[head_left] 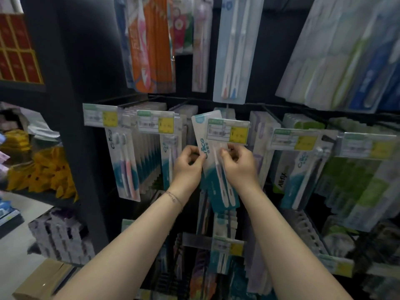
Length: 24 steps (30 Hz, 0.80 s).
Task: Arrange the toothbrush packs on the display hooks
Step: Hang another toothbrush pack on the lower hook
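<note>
Dark shop racks fill the view, with hanging packs (125,161) in rows on black wire hooks (134,102). Both hands are up at the middle row. The left hand (188,167) pinches the left edge of a white and teal toothbrush pack (214,165) with its thumb and curled fingers. The right hand (240,167) pinches the right side the same way. The pack is tilted, with its top leaning left. Part of its top sits behind a price tag (228,131) with a yellow patch. Whether it hangs on a hook cannot be seen. A thin bracelet (173,197) is on the left wrist. An orange pack (151,44) hangs in the row above. A brown box (41,280) sits low on the left.
</note>
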Each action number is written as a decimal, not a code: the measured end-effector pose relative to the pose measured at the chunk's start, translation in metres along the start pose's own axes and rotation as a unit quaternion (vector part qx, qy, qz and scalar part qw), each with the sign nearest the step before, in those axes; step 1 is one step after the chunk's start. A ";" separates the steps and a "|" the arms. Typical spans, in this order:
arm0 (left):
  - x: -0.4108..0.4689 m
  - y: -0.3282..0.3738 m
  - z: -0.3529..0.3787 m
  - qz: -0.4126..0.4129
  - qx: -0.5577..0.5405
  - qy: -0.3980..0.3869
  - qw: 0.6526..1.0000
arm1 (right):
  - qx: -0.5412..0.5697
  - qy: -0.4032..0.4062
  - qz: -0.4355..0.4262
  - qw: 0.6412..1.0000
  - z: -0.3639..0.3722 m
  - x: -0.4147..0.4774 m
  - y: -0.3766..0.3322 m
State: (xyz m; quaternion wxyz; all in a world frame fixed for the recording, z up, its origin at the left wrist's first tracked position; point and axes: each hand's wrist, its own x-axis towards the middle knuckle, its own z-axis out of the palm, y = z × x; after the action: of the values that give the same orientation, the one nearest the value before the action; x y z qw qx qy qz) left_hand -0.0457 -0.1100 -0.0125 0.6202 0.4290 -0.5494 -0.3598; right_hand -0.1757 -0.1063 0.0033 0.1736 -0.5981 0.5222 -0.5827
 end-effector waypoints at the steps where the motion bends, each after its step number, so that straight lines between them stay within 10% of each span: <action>1: 0.003 -0.001 0.001 0.002 -0.001 0.000 1.000 | -0.002 0.000 -0.005 1.000 0.000 0.004 0.000; 24: 0.019 -0.013 0.011 0.041 0.077 -0.064 0.994 | -0.023 0.004 0.071 0.997 0.008 0.006 0.030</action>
State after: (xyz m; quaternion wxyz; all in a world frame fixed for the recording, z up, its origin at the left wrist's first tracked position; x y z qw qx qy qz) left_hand -0.0541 -0.1335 -0.0173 0.5633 0.4289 -0.6310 -0.3172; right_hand -0.1827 -0.1264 -0.0197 0.1988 -0.5611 0.5775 -0.5586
